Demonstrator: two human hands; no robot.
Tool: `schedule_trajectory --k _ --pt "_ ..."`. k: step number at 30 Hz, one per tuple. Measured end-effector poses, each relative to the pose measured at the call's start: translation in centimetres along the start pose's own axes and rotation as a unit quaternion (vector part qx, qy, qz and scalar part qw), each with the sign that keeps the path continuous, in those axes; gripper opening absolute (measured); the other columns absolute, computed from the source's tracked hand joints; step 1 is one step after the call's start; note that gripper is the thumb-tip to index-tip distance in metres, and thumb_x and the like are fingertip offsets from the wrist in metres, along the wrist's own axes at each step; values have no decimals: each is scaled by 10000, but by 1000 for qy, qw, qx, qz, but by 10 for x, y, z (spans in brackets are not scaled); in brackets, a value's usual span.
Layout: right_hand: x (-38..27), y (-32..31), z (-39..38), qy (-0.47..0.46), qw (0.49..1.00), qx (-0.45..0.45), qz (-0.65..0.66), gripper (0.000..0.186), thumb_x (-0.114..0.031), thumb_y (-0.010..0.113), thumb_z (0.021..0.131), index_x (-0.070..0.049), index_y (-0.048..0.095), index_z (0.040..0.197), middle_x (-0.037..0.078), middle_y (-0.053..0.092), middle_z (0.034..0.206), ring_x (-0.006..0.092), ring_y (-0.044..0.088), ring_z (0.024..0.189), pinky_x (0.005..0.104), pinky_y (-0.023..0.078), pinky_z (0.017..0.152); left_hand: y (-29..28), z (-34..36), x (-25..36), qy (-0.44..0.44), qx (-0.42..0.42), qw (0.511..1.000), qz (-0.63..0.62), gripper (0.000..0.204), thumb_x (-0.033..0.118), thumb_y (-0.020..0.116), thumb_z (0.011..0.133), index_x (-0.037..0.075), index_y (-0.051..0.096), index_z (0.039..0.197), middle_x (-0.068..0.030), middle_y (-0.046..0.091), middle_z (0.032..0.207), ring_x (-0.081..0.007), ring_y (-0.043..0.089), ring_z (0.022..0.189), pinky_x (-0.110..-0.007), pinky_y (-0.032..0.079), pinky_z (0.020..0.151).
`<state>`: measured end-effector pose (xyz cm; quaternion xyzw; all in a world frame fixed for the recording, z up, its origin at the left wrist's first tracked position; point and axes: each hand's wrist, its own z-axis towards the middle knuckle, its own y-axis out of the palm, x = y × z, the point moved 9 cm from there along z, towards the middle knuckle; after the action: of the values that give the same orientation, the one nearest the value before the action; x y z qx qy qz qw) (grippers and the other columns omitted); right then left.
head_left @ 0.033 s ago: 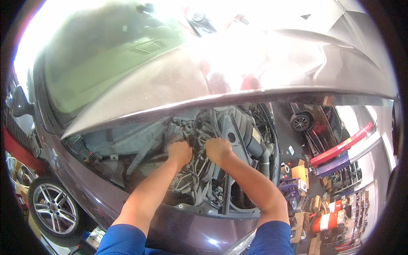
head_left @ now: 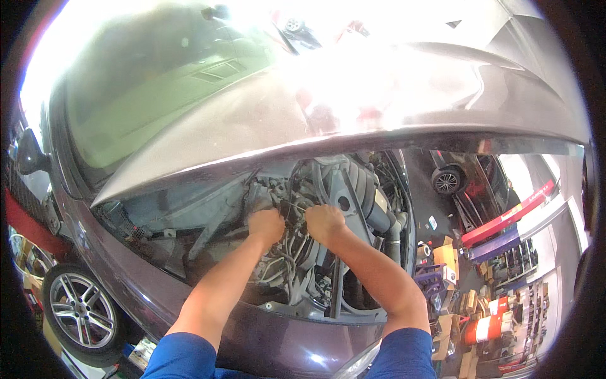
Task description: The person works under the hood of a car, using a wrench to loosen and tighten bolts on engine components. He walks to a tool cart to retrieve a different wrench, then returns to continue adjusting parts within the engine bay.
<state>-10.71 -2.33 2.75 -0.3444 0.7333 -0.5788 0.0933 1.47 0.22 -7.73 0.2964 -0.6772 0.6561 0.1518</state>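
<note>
Both of my arms reach under the raised hood [head_left: 233, 132] into the car's engine bay [head_left: 252, 284]. My left hand [head_left: 266, 227] is closed, fingers curled away from view, over a bundle of hoses and wires [head_left: 287, 262]. Close by on its right, my right hand [head_left: 324, 222] is closed too, beside a grey strut bar [head_left: 344, 189]. A thin line, perhaps a wire or cable, shows in the gap between the two fists. What either hand grips is hidden behind the knuckles.
The hood's edge hangs low just beyond my hands. A ribbed black intake hose [head_left: 361, 186] lies to their right. Outside the car on the right are cardboard boxes [head_left: 445, 260], an orange drum [head_left: 485, 330] and a red lift beam [head_left: 508, 215]. The front wheel [head_left: 82, 309] is at lower left.
</note>
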Motion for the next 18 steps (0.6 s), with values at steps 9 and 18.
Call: schedule_trajectory --k 9,18 --pt "11 13 -5 -28 998 58 -22 183 -136 627 924 -44 745 1029 190 792 1016 369 786 968 477 624 832 -19 0 -7 8 25 999 -45 367 385 599 1012 77 797 1029 -217 784 1028 -444 743 1018 -543 579 906" --pt "24 20 -3 -58 995 64 -52 208 -145 616 936 -38 705 1092 178 770 1084 347 778 1012 474 627 843 -27 5 -12 24 26 999 -14 434 454 611 995 67 799 1053 -245 775 1039 -458 733 1028 -574 561 923"
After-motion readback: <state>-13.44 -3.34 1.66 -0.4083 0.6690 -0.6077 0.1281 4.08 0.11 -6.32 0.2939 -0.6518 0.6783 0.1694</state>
